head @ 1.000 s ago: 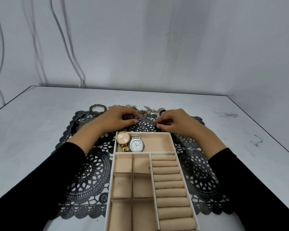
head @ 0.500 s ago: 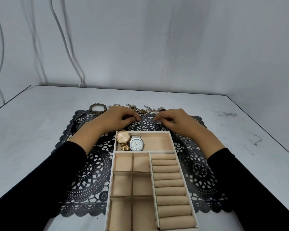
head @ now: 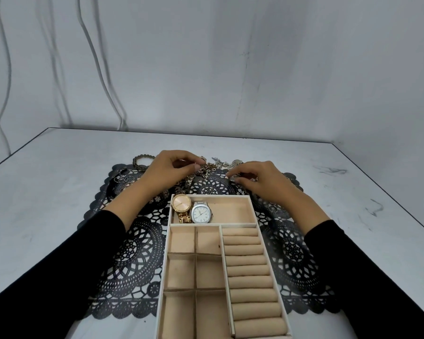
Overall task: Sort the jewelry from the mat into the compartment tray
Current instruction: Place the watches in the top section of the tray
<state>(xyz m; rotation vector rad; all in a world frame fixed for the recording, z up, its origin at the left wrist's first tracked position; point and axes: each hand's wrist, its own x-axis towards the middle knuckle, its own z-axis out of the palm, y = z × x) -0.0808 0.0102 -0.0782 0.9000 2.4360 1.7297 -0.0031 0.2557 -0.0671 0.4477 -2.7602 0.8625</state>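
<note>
View from a head-worn camera, looking down at a pale grey table (head: 59, 192). A black lace mat (head: 132, 253) lay on it, and a beige compartment tray (head: 253, 211) sat on the mat's middle, running toward the viewer. The tray's far, wide compartment held a gold watch (head: 181, 204) at its left end and a silver watch (head: 200, 213) touching it on the right. Nearer, six small square compartments stood on the left, beside a column of padded ring rolls (head: 250, 272) on the right.

Beyond the tray, at the mat's far edge, lay a tangle of chains (head: 214, 166). The left hand (head: 168, 171) reached to it, its fingers curled and pinching the tangle's left side. The right hand (head: 262, 182) rested just right of the tangle with bent fingers (head: 233, 174), tips down on the mat; whether they held anything could not be told. A beaded bangle (head: 142, 159) lay at the mat's far left corner, with several thin rings (head: 124, 179) near it. Both arms wore black sleeves (head: 47, 277).
</note>
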